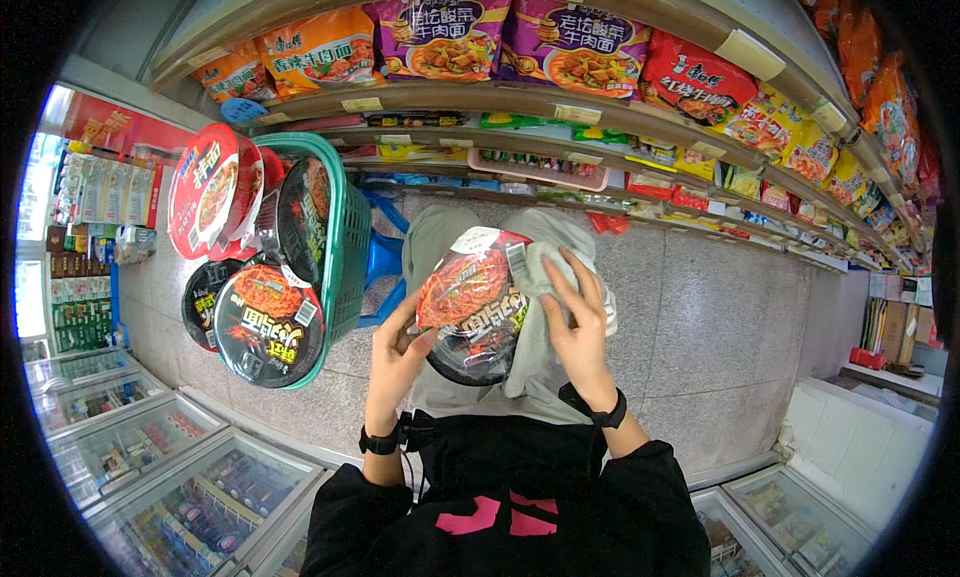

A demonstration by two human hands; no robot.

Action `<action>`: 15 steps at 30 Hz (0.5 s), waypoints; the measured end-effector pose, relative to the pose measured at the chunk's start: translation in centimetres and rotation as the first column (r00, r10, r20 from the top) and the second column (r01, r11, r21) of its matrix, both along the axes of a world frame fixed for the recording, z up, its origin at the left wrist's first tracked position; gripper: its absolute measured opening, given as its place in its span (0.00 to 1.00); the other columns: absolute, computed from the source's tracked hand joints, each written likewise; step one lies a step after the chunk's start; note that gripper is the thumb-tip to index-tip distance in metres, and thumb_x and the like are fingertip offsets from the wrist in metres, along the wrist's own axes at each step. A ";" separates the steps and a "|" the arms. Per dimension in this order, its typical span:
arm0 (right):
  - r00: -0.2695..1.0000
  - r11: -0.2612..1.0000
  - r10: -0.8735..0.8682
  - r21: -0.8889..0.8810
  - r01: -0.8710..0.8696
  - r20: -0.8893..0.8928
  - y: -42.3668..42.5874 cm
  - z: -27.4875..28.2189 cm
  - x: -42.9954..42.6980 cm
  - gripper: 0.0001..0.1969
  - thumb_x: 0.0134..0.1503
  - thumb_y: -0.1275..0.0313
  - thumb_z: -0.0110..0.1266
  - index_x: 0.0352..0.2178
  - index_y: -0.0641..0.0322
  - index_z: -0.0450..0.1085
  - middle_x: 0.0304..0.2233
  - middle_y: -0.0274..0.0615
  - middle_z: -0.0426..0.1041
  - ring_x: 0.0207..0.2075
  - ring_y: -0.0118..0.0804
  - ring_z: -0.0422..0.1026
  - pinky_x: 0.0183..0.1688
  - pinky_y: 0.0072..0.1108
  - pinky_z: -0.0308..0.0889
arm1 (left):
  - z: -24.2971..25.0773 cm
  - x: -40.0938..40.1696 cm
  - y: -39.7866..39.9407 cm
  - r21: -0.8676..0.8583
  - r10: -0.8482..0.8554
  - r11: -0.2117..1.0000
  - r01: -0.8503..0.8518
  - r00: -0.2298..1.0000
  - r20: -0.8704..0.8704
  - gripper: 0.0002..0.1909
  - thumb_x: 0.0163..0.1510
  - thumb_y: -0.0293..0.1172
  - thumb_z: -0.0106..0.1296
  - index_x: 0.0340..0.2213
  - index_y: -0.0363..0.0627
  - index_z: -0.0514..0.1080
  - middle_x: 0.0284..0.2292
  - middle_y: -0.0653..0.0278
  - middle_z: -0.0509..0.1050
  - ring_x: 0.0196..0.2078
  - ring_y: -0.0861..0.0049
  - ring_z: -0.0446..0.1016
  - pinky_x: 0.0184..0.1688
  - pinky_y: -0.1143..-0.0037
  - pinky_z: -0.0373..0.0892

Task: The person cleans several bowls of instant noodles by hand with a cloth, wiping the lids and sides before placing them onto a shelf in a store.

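Note:
An instant noodle bowl (480, 307) with a black, red and white lid is held tilted above my lap. My left hand (401, 344) grips its left rim, thumb near the lid and fingers at the side. On the bowl's right, my right hand (577, 314) presses a pale grey cloth (536, 277) against the lid's edge; part of the cloth hangs down over my trousers. At my left stands a green plastic basket (346, 239) filled with several noodle bowls, some with black lids (268, 326) and some with red and white lids (206, 191).
Ahead run shop shelves (450, 95) with bagged instant noodles (446, 37) and a pink tray (540, 173) of small packets. A blue plastic stool (384, 258) is beside the basket. Glass-topped freezers (202, 494) line the lower left, with more (802, 513) at the lower right. Red packets (607, 223) lie by the bottom shelf.

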State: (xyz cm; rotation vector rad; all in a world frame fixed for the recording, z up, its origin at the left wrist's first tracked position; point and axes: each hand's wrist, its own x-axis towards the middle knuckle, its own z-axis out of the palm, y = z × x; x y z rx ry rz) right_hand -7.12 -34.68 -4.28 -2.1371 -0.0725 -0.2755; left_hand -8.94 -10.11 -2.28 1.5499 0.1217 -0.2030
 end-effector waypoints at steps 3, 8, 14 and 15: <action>0.985 0.945 0.013 0.323 0.043 -0.170 -0.2 1.1 0.7 0.24 0.54 0.81 0.55 0.54 0.61 0.70 0.51 0.50 0.72 0.53 0.44 0.70 0.55 0.29 0.64 | -0.4 0.0 0.1 0.006 -0.010 1.000 0.011 1.000 -0.027 0.28 0.53 0.16 0.51 0.57 0.30 0.62 0.52 0.55 0.70 0.53 0.76 0.69 0.55 0.77 0.64; 0.987 0.955 -0.041 0.285 0.084 -0.153 0.0 0.2 0.4 0.22 0.53 0.82 0.56 0.52 0.67 0.69 0.48 0.50 0.74 0.50 0.40 0.73 0.52 0.25 0.65 | -0.5 0.7 -1.7 0.273 0.020 0.961 -0.036 0.998 0.061 0.23 0.53 0.21 0.57 0.51 0.32 0.67 0.46 0.55 0.73 0.48 0.71 0.73 0.49 0.75 0.67; 0.986 0.927 -0.117 0.343 0.150 -0.115 0.6 -1.3 -0.1 0.21 0.53 0.82 0.56 0.51 0.68 0.69 0.46 0.50 0.75 0.48 0.41 0.74 0.51 0.25 0.65 | -1.4 1.0 -2.8 0.511 0.067 0.846 -0.150 0.982 0.177 0.19 0.50 0.23 0.61 0.43 0.33 0.70 0.38 0.52 0.73 0.39 0.62 0.74 0.43 0.70 0.69; 0.987 0.918 -0.102 0.370 0.142 -0.125 0.7 -1.2 -0.3 0.21 0.53 0.82 0.56 0.51 0.68 0.69 0.46 0.50 0.75 0.48 0.41 0.74 0.51 0.25 0.65 | -1.3 1.2 -3.0 0.564 0.076 0.802 -0.199 0.969 0.234 0.18 0.49 0.23 0.62 0.42 0.34 0.70 0.37 0.53 0.73 0.38 0.62 0.74 0.43 0.70 0.69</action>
